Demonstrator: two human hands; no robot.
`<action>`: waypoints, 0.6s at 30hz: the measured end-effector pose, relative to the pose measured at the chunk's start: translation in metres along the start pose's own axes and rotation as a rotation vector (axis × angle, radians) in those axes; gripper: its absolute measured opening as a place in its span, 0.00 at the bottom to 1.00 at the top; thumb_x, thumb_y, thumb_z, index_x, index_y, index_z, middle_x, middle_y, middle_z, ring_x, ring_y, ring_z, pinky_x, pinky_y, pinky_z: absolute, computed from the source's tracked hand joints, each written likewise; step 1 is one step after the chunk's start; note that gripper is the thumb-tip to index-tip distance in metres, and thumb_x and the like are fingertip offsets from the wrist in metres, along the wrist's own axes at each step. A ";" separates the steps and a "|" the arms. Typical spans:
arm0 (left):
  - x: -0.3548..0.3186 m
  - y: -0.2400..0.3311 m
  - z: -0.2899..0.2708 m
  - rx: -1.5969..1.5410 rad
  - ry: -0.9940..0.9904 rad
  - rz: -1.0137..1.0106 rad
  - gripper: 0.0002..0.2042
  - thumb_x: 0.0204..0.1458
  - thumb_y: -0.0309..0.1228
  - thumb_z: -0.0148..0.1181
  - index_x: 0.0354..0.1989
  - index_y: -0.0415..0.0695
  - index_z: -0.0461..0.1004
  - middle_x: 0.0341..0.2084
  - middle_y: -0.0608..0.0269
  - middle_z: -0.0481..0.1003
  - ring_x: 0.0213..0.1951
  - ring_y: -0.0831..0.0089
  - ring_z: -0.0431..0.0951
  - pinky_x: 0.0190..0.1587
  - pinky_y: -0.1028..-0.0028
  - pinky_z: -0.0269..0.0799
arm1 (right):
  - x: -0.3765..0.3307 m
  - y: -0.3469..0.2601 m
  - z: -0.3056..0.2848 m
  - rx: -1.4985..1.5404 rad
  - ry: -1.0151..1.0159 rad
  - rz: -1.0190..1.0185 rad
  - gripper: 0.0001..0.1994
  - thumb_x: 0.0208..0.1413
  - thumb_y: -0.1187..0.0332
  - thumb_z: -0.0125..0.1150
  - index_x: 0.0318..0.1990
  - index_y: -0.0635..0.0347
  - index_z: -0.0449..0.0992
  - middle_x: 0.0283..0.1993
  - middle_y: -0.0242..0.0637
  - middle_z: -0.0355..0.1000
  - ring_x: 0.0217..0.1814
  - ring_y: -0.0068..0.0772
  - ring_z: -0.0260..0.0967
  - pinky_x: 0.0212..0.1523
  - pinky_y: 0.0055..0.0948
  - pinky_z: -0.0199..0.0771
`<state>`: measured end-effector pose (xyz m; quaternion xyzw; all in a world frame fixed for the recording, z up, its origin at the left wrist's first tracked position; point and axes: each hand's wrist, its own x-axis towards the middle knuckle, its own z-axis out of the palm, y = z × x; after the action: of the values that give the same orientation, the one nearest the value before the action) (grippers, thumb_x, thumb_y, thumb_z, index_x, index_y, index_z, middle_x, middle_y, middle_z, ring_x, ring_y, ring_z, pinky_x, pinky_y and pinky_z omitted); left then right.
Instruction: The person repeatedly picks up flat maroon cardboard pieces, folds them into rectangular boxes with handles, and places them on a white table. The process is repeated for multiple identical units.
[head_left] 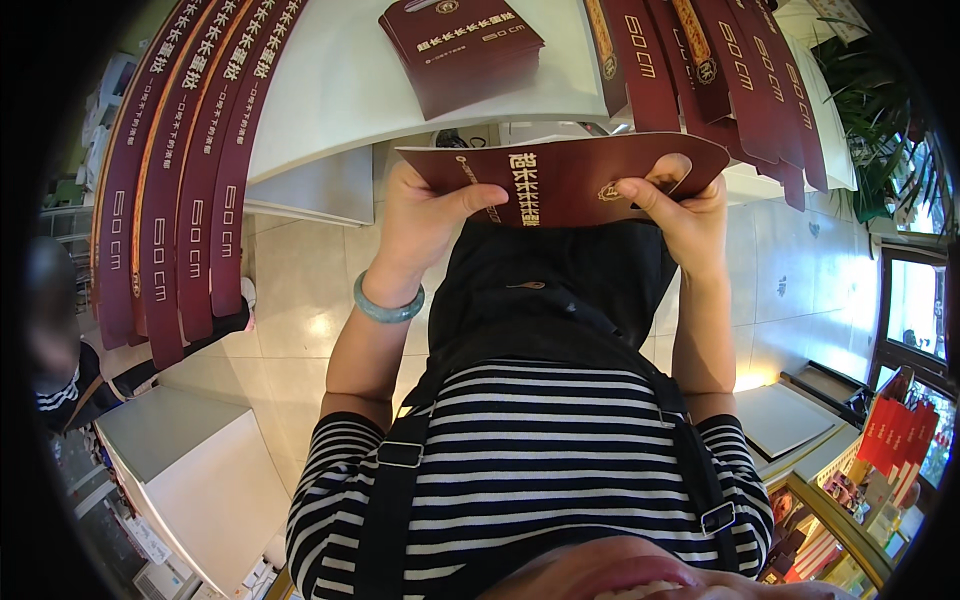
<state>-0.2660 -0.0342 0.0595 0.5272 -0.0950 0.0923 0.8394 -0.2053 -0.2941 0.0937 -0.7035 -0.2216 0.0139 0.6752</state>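
- While you hold it, your left hand (425,215) grips the left end of the dark red card sleeve (565,180): the thumb lies flat across its printed face, pointing toward the middle, and the other fingers are hidden behind the card, so you are pinching it front to back.
- Your right hand (690,215) does the same at the right end, where the rounded flap curls; the thumb and forefinger press together on the card just beside the small gold emblem.
- Between your two hands the sleeve runs left to right, its long axis level across the picture and a little bowed, with the printed face turned toward you. Neither hand is nearer than the other: each has one end, and the middle spans free between them.
- Below the sleeve hangs your black apron bib, and a pale green bangle (388,303) sits on your left wrist.
- Just beyond the sleeve lies the white tabletop (340,90), with a stack of folded sleeves (462,50) of the same red on it, apart from the one you hold.
- Farther out, long flat strips (175,190) of the same red card fan over the tabletop's left edge, and a second bunch of strips (720,70) hangs over at the right.
- At the far left another person in a striped sleeve (60,390) sits, well apart from your hands.
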 end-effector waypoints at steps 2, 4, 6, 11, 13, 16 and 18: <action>0.003 0.003 0.003 -0.008 0.007 0.002 0.13 0.49 0.18 0.72 0.44 0.35 0.81 0.39 0.60 0.83 0.41 0.75 0.82 0.47 0.74 0.78 | 0.000 0.003 -0.001 -0.022 0.019 -0.003 0.14 0.50 0.82 0.73 0.23 0.63 0.70 0.24 0.21 0.64 0.26 0.12 0.56 0.28 0.16 0.59; 0.003 0.002 0.004 0.016 0.022 0.002 0.13 0.49 0.18 0.71 0.43 0.35 0.81 0.39 0.60 0.83 0.40 0.75 0.82 0.47 0.74 0.78 | 0.000 0.003 0.000 -0.030 0.033 -0.012 0.14 0.50 0.82 0.73 0.23 0.63 0.69 0.24 0.20 0.63 0.26 0.12 0.55 0.28 0.17 0.59; 0.003 0.001 0.004 0.027 0.026 -0.006 0.12 0.49 0.18 0.71 0.43 0.35 0.81 0.39 0.60 0.83 0.40 0.76 0.81 0.46 0.75 0.78 | 0.000 0.001 0.004 -0.024 0.043 -0.026 0.15 0.50 0.82 0.73 0.22 0.64 0.69 0.23 0.20 0.61 0.26 0.12 0.54 0.27 0.17 0.58; 0.004 -0.004 0.007 0.029 0.007 -0.064 0.13 0.48 0.18 0.72 0.43 0.35 0.81 0.38 0.61 0.83 0.40 0.77 0.81 0.46 0.75 0.77 | 0.001 -0.005 0.012 -0.115 -0.012 -0.017 0.12 0.51 0.79 0.73 0.25 0.65 0.71 0.23 0.19 0.61 0.26 0.11 0.54 0.27 0.17 0.58; 0.003 -0.003 0.007 0.079 -0.021 -0.095 0.15 0.47 0.19 0.73 0.44 0.35 0.81 0.39 0.60 0.83 0.41 0.76 0.81 0.47 0.75 0.78 | 0.001 -0.004 0.014 -0.142 -0.004 -0.007 0.10 0.52 0.78 0.73 0.27 0.66 0.74 0.23 0.19 0.62 0.26 0.11 0.54 0.28 0.17 0.58; 0.001 0.004 0.009 0.110 -0.098 -0.167 0.19 0.45 0.21 0.76 0.47 0.35 0.79 0.41 0.60 0.83 0.44 0.76 0.81 0.48 0.74 0.78 | -0.001 -0.002 0.024 -0.115 0.021 0.024 0.07 0.52 0.77 0.73 0.32 0.67 0.78 0.22 0.19 0.62 0.26 0.11 0.54 0.28 0.17 0.59; 0.001 0.013 0.013 0.134 -0.132 -0.225 0.21 0.45 0.22 0.76 0.48 0.35 0.78 0.42 0.60 0.82 0.45 0.76 0.81 0.49 0.73 0.77 | -0.002 -0.003 0.033 -0.108 0.008 0.043 0.07 0.52 0.77 0.73 0.35 0.67 0.79 0.22 0.19 0.62 0.26 0.11 0.54 0.28 0.17 0.60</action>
<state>-0.2693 -0.0405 0.0762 0.5943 -0.0838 -0.0310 0.7993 -0.2186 -0.2641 0.0926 -0.7436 -0.2041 0.0138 0.6365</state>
